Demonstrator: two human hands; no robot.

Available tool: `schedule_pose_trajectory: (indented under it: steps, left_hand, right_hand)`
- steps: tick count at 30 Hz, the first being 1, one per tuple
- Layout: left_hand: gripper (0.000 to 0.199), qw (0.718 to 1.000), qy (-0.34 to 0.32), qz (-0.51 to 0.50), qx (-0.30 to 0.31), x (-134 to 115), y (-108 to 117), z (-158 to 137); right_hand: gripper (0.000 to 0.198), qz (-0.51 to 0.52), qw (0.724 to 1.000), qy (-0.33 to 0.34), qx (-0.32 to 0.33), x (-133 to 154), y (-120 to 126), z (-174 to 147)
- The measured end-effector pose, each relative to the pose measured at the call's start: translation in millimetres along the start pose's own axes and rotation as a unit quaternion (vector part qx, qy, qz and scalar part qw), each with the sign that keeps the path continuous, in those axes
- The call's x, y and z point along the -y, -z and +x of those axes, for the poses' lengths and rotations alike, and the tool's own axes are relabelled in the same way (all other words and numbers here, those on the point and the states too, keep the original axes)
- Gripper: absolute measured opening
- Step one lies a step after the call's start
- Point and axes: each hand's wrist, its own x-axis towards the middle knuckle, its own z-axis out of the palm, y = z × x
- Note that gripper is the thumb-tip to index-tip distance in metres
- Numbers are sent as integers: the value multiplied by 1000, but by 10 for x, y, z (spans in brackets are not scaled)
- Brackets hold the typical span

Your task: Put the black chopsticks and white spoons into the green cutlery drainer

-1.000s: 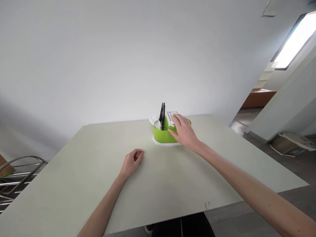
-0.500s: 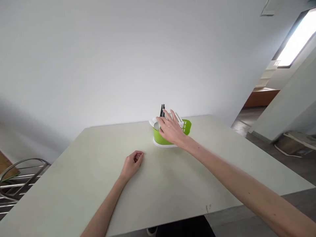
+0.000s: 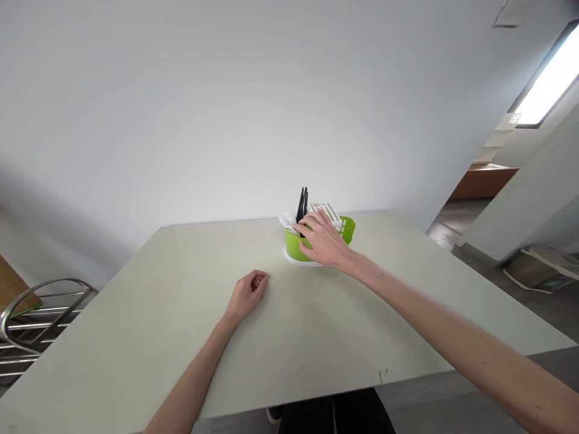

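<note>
A green utensil caddy with a white base stands toward the back of the table. White spoons and black chopsticks stick up from its left side, and a white slotted insert sits to their right. Over the front of the caddy is my right hand, its fingers apart and curved beside the chopsticks; I see nothing held in it, though the fingertips partly overlap the utensils. Loosely curled, my left hand rests on the table left of and nearer than the caddy, with nothing visible in it.
The pale table meets a white wall behind the caddy. Off its left edge is a metal rack. A clear box lies on the floor at right.
The camera view has shifted slightly. My right hand has lowered a little against the caddy and its raised fingers have bent down, uncovering more of the chopsticks. My left hand stays put on the table.
</note>
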Motion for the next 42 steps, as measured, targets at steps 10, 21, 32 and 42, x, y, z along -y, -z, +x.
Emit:
schedule_pose_trajectory:
  steps: [10,21,32,42]
  left_hand:
    - [41,1000,-10,2,-1,-17,-1,-29]
    - [39,1000,-12,12,-1,-36,-7,-35]
    - [38,999,-21,25,-5,60,52,-69]
    - [37,999,-27,26,-11,193,99,-98]
  right_hand:
    - [43,-41,999,-17,-6,-177,107,-100]
    - [56,-103,988,-105,47,-208,24,-182]
    - [56,-95,985,-132,53,-667,-38,-383]
    - [57,-107,972,-191,85,-1219,-84,-609]
